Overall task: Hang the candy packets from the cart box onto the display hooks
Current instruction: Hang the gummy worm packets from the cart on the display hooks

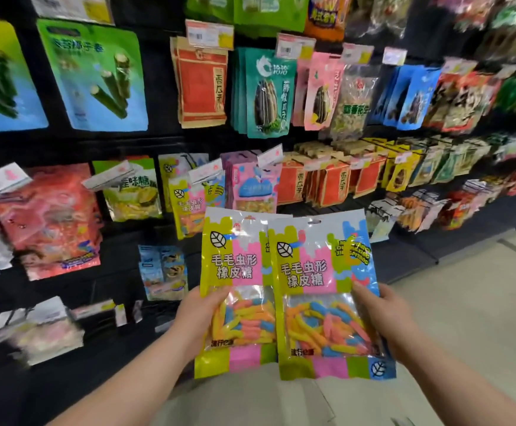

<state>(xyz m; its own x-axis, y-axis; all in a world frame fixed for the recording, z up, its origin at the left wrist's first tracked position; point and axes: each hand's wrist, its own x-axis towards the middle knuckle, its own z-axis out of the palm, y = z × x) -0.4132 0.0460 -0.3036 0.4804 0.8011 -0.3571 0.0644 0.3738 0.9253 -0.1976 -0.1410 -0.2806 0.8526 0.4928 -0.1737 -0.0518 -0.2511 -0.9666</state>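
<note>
The person holds two candy packets upright and side by side before the lower middle of the display wall, the right one overlapping the left one's edge. The left hand grips the left packet at its left edge, thumb curled over the front. The right hand holds the right packet at its right edge the same way.

Both look like light, soft film pouches. The film is glossy and probably slippery, and the gummy worms sit in the lower half, so the tops may flop. Just above, matching packets hang behind a price tag. A pinch near the hang slot at the top edge would likely steady a packet for hooking — the hook itself cannot be made out.
</note>
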